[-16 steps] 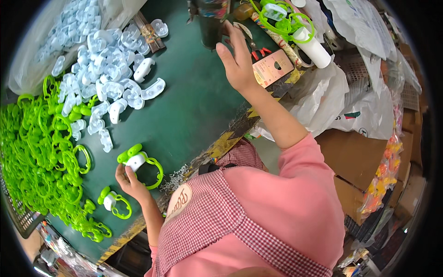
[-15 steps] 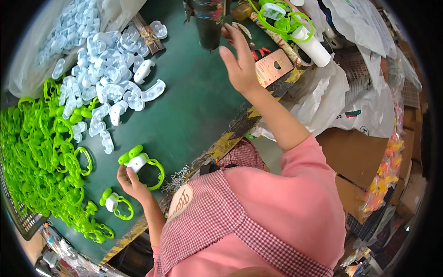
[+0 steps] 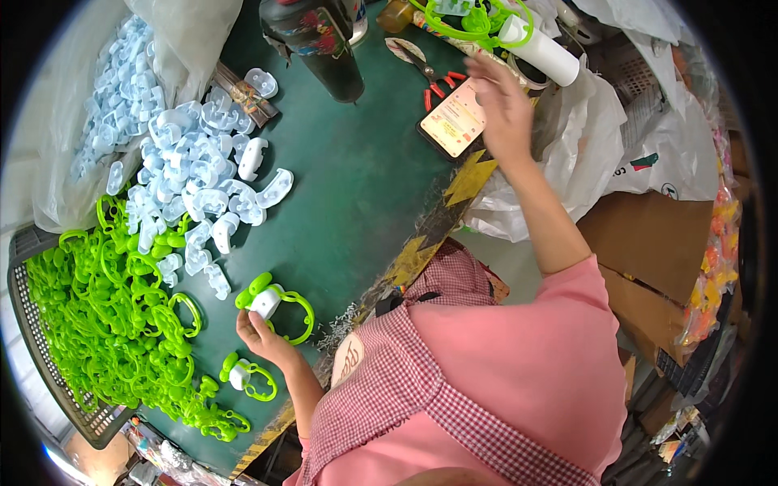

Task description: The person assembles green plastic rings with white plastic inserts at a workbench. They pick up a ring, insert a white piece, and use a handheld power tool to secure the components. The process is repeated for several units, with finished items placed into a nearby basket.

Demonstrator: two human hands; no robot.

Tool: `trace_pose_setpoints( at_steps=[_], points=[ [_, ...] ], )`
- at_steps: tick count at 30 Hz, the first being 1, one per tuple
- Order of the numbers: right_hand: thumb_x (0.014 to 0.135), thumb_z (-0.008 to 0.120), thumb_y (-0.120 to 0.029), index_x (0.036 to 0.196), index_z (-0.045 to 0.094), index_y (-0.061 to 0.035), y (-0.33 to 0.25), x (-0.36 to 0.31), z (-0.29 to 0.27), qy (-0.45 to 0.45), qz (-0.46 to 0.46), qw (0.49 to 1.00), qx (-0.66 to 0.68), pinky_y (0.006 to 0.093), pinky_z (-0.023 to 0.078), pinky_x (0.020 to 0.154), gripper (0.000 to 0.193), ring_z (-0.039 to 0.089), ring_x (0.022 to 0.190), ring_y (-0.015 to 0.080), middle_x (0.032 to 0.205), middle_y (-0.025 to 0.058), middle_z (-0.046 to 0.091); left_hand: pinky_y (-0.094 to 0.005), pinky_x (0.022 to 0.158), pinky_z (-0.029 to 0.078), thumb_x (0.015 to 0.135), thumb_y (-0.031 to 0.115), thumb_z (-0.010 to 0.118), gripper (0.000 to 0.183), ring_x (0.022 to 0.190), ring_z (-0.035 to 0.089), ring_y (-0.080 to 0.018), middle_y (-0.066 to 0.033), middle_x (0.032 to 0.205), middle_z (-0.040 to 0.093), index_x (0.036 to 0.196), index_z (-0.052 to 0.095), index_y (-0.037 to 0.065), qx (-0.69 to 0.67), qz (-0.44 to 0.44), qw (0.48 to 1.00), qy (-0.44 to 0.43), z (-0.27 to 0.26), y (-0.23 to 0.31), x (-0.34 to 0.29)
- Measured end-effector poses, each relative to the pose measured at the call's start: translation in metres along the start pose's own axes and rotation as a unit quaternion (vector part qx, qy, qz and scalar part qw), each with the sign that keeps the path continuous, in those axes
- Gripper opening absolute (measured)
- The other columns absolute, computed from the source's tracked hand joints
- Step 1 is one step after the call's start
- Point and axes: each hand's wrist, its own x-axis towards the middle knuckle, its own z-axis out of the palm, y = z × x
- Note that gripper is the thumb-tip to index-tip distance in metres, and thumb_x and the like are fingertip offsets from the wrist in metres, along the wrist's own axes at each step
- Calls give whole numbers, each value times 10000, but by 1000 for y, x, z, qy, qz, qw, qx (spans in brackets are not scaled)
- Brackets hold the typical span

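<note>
My left hand (image 3: pixel 269 342) has its fingertips against a bright green plastic ring piece with a white plastic body (image 3: pixel 266 301). Its thumb rests at the white body's near edge, and the lower fingers are partly hidden. A similar but smaller-looking green ring piece (image 3: pixel 259 382) lies on the table beside that wrist. Fingers stretched out and blurred, my right hand (image 3: pixel 504 113) is over the table's right edge with nothing visible in it. Just left of it lies a phone (image 3: pixel 452 121) with a lit screen, partly covered by the hand.
Translucent pale-blue plastic parts (image 3: pixel 198 174) are heaped at left, spilling from a clear bag (image 3: pixel 57 174). Green rings (image 3: pixel 113 324) fill a dark basket (image 3: pixel 93 425). Beyond stand a dark tumbler (image 3: pixel 328 69), red-handled pliers (image 3: pixel 433 77) and a white roll (image 3: pixel 551 57). Plastic bags (image 3: pixel 567 154) bunch at right.
My right hand has moved right and away from the tumbler, past the phone, uncovering the pliers. The whole view has shifted. My left hand stays at the same ring piece.
</note>
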Motion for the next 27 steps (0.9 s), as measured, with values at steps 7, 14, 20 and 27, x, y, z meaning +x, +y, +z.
trace_pose_setpoints(
  at_steps=[7, 14, 20, 27],
  points=[
    [947, 572, -353, 1478, 259, 9, -27, 22, 101, -169, -31, 984, 54, 370, 368, 1050, 715, 490, 1248, 299, 1363, 200, 498, -329, 940, 404, 1021, 284, 428, 371, 1094, 526, -194, -107, 1209, 548, 1272, 480, 16, 159, 56, 985, 47, -18, 16, -8],
    [776, 769, -301, 1318, 466, -94, -21, 7, 137, -161, -62, 964, 204, 362, 474, 820, 655, 583, 898, 233, 1034, 119, 594, -319, 594, 523, 727, -31, 698, 113, 679, 649, -247, -125, 734, 658, 826, 705, 22, 323, 370, 814, -311, -48, 42, -62],
    [707, 795, -217, 1343, 442, -96, -48, -18, 146, -233, 27, 920, 313, 315, 493, 777, 738, 600, 794, 152, 890, 51, 645, -342, 589, 519, 819, 130, 606, 376, 761, 660, -235, -39, 984, 614, 1193, 587, 106, 442, 298, 737, -416, -17, 48, -71],
    [690, 779, -197, 1334, 466, -85, -72, -44, 147, -333, 59, 884, 321, 345, 501, 798, 725, 643, 818, 217, 923, 99, 672, -367, 601, 505, 803, 134, 638, 205, 737, 643, -264, -72, 866, 596, 1004, 634, 91, 397, 283, 755, -438, -17, 35, -66]
  ],
)
